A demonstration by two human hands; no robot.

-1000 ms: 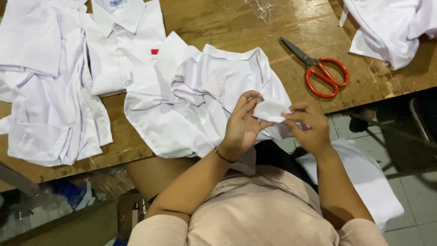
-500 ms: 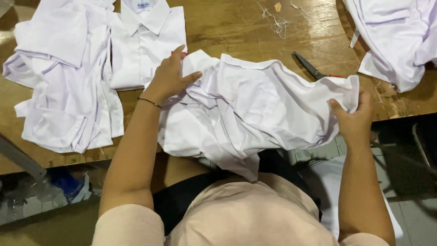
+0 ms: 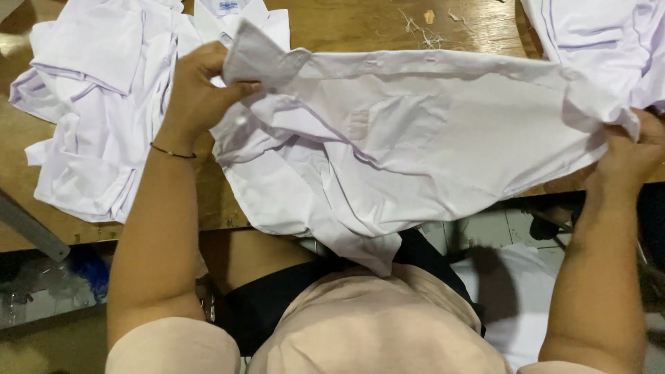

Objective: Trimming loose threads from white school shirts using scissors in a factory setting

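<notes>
Two hands now stretch the white shirt (image 3: 415, 145) out wide above the table edge; half a second ago the left hand lay flat on the bunched cloth, and the red-handled scissors that showed beyond it are covered by the spread fabric.

The wooden table (image 3: 346, 28) is scuffed, with thread scraps (image 3: 419, 24) lying beyond the held shirt. A pile of white shirts (image 3: 90, 111) lies just outside the left hand, and more white cloth (image 3: 603, 41) sits beyond the right hand. Tiled floor shows below the table edge.

The left hand (image 3: 197, 90) is closed, thumb over fingers, pinching the shirt at its collar end. The right hand (image 3: 634, 152) is curled around the opposite end, though the cloth hides its fingertips, so the pinch there is probably firm. The shirt's lower part sags from between the hands toward the person's lap.
</notes>
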